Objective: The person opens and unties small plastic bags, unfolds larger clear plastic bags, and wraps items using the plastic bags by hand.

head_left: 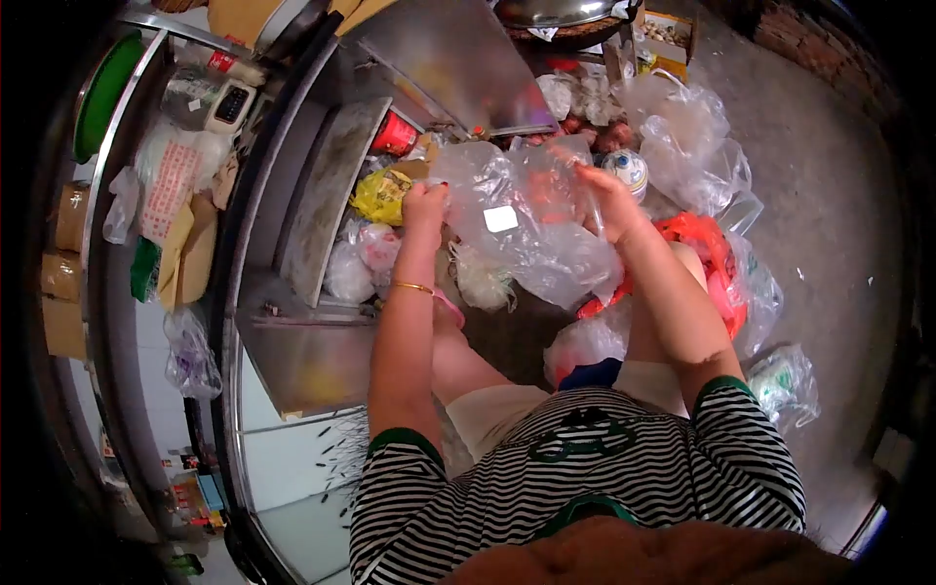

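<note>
In front of me a clear plastic bag point(526, 219) with a small white label is stretched between my two hands. My left hand point(426, 205) is closed on the bag's left edge. At the opposite edge, my right hand point(612, 203) grips the plastic, its fingers partly behind or against the film. Below the bag lies a whitish bunched bag point(483, 276) on the floor. A yellow plastic bag point(381, 197) sits just left of my left hand, inside an open metal cabinet point(331, 205). A white ball-like item with blue marks point(625, 174) is beyond my right hand.
Clear bags point(687, 127) and a red bag point(717, 268) lie on the floor to the right. A cabinet door point(444, 58) stands open ahead, another door point(312, 341) nearer on the left. A large lidded pan point(556, 12) is at the back. Shelves point(122, 283) run along the left.
</note>
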`<state>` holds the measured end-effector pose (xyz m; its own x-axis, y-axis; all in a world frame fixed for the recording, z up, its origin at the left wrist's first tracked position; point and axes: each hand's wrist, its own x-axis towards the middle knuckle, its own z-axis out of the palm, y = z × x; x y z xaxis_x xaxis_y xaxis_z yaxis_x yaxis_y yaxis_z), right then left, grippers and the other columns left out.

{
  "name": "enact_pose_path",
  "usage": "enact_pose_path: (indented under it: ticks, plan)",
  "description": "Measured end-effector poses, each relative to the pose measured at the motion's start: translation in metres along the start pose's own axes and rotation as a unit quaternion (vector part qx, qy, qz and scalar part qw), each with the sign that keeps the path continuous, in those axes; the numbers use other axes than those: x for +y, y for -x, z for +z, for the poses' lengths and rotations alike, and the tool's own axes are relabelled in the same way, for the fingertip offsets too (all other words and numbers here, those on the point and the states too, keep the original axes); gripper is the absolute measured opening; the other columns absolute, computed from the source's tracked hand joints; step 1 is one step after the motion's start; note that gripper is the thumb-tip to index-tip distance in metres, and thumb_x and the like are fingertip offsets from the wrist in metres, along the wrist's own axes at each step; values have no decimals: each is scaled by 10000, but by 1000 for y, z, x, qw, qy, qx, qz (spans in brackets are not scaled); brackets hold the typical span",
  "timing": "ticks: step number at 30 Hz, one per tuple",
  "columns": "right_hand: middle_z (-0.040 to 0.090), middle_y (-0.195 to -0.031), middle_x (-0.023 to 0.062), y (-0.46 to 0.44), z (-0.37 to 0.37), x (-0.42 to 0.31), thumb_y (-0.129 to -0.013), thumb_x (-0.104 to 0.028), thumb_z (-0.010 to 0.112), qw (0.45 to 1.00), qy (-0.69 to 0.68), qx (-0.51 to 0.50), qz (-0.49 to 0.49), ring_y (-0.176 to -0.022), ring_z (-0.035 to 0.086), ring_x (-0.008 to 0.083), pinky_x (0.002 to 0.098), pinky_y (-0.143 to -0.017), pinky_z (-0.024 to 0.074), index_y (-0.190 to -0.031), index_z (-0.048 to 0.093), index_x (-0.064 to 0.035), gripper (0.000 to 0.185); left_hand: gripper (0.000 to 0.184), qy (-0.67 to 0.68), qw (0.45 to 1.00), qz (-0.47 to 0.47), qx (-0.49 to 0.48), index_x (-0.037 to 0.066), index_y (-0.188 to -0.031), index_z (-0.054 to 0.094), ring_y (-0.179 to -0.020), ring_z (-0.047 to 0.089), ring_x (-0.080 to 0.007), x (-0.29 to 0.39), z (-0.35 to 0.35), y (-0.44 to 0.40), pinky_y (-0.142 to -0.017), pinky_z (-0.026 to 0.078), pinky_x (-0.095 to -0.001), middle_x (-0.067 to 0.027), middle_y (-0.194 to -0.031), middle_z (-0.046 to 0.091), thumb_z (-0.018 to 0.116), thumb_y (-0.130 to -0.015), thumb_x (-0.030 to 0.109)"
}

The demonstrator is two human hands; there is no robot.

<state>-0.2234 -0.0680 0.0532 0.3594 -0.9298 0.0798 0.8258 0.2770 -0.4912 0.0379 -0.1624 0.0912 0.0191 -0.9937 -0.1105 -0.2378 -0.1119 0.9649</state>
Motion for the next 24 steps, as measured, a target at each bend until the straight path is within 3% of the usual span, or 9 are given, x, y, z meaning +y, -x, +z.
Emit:
enact_pose_path:
  ticks: [2,6,7,8,10,14,16,20,24]
  plan:
    - [480,-1211,128,1,-2,0,-823,-216,538,985,150,67,44,-987,531,223,391,-718,500,-1309,329,-145,534,97,58,998,0,38,25,-817,528,-526,520,-150,-2,-5,-10,-444,461,-291,-45,-721,544,554,-778,110]
    - [577,-995,112,0,-18,-1,-758,-10,459,964,227,114,81,-720,589,163,286,-536,484,-1302,347,-95,562,116,77,994,22,74,8,-849,534,-545,538,-168,-2,-26,-23,-441,472,-300,-52,-754,555,544,-776,99]
    - [587,-869,78,-2,-15,-7,-731,31,433,965,189,180,35,-507,494,116,234,-427,410,-1234,412,-69,514,124,63,991,66,100,-1,-837,536,-534,545,-179,-1,-32,-24,-440,474,-296,-66,-739,575,548,-767,100]
    - [604,-874,103,-7,-28,-13,-760,51,410,955,187,229,-10,-470,451,132,257,-419,387,-1180,439,-38,431,123,0,991,76,108,-5,-836,538,-531,550,-181,2,-43,-28,-439,475,-294,-74,-729,580,547,-764,94]
    - [591,-868,96,-5,-47,-36,-770,37,412,972,81,209,-68,-477,428,113,223,-409,368,-1170,435,-41,409,121,-125,980,96,123,-11,-835,543,-525,559,-187,7,-74,-38,-439,477,-290,-90,-709,591,547,-758,82]
    - [579,-902,93,1,-50,-49,-789,2,424,964,50,233,-120,-509,430,102,205,-405,358,-1155,430,-67,372,128,-219,949,138,181,-28,-857,550,-512,583,-181,3,-101,-47,-423,468,-279,-116,-685,597,528,-761,55]
    - [574,-911,92,2,-49,-52,-797,-9,427,952,8,270,-143,-517,431,106,211,-414,367,-1145,427,-71,354,145,-224,942,139,208,-34,-891,544,-513,594,-184,31,-92,-23,-411,461,-286,-126,-692,596,516,-770,42]
    - [563,-922,99,2,-48,-47,-811,-41,429,947,27,281,-156,-527,461,134,250,-458,418,-1136,429,-66,327,160,-109,974,93,176,-27,-942,525,-493,589,-190,8,-125,-53,-399,456,-305,-136,-716,596,484,-799,31]
    - [554,-930,105,6,-44,-43,-820,-79,443,956,81,266,-90,-552,507,158,264,-471,440,-1143,426,-66,325,189,-41,982,110,150,-6,-987,525,-591,598,-177,16,-124,-50,-450,474,-299,-137,-795,601,420,-832,15]
